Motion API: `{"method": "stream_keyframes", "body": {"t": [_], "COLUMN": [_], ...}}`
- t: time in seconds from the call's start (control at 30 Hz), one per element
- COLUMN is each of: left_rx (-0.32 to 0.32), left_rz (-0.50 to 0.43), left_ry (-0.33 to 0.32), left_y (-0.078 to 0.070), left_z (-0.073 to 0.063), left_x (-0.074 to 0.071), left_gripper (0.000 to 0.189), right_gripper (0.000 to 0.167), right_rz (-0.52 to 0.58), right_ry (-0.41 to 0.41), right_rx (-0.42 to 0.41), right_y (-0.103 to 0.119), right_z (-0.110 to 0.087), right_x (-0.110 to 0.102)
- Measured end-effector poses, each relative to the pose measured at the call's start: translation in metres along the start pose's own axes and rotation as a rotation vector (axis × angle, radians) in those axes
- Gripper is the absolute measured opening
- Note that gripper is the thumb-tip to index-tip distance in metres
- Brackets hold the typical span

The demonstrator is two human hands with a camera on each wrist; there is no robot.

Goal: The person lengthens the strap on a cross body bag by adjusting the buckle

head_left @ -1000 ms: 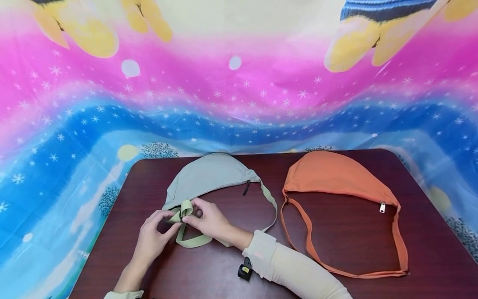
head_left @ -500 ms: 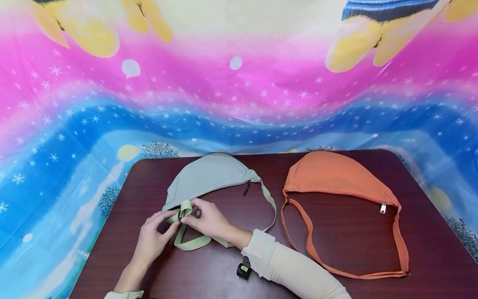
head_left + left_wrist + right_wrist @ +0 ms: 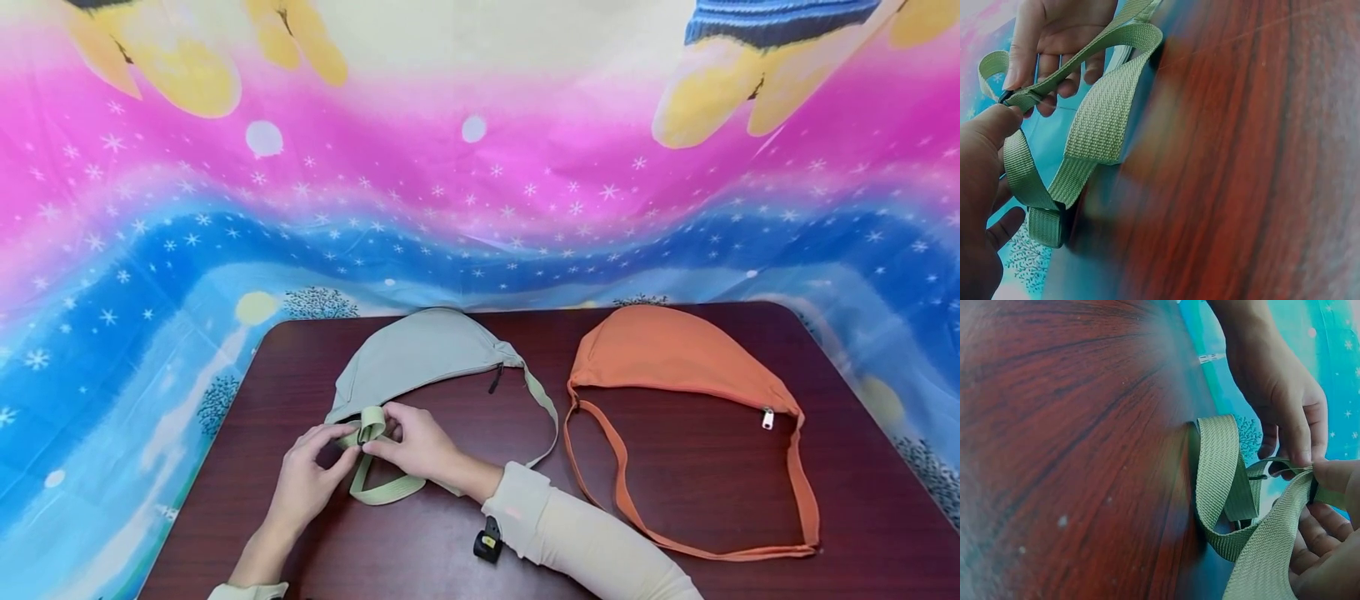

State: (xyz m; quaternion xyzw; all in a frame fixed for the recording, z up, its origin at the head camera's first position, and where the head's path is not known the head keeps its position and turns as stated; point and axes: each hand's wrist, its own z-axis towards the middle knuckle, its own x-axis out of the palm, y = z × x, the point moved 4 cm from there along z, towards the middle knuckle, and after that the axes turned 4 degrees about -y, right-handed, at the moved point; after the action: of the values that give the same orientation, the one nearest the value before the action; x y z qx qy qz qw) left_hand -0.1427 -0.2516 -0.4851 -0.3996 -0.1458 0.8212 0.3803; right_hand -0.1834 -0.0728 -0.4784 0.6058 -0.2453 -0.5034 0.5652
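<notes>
A pale grey-green crescent bag (image 3: 423, 358) lies on the left half of the table, its light green webbing strap (image 3: 386, 490) trailing toward the front. At the bag's left end both hands meet over the strap. My left hand (image 3: 311, 471) pinches it between thumb and fingers. From the other side, my right hand (image 3: 420, 446) pinches the strap beside a small dark slider buckle (image 3: 1005, 96). A short strap loop (image 3: 372, 419) stands up between the hands. Lower down, another dark fitting (image 3: 1064, 222) shows on the strap in the left wrist view.
An orange crescent bag (image 3: 675, 350) with its strap (image 3: 712, 552) spread out lies on the right of the dark red-brown table (image 3: 420, 558). A black wrist-camera mount (image 3: 487, 540) hangs by the right cuff. A printed cloth (image 3: 480, 183) hangs behind.
The small loop between the hands has dropped slightly, and the left part of the strap is drawn in closer. The hanging strap loop has sagged a little toward the front. Both bags stay put.
</notes>
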Motion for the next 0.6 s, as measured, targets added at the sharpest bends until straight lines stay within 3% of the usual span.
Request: {"method": "stream_keyframes", "body": {"t": [0.33, 0.6], "left_rx": [0.005, -0.022], "left_rz": [-0.035, -0.048], "left_ry": [0.014, 0.131], "left_y": [-0.0019, -0.0034], "left_z": [-0.0008, -0.0003], "left_x": [0.0016, 0.0016], "left_gripper": [0.039, 0.044], "right_gripper": [0.019, 0.019], "right_rz": [-0.037, -0.054], "right_ry": [0.046, 0.049], "right_rx": [0.002, -0.004], "right_y": [-0.0035, -0.0021], "right_z": [0.0003, 0.0021], "right_x": [0.0008, -0.0026]}}
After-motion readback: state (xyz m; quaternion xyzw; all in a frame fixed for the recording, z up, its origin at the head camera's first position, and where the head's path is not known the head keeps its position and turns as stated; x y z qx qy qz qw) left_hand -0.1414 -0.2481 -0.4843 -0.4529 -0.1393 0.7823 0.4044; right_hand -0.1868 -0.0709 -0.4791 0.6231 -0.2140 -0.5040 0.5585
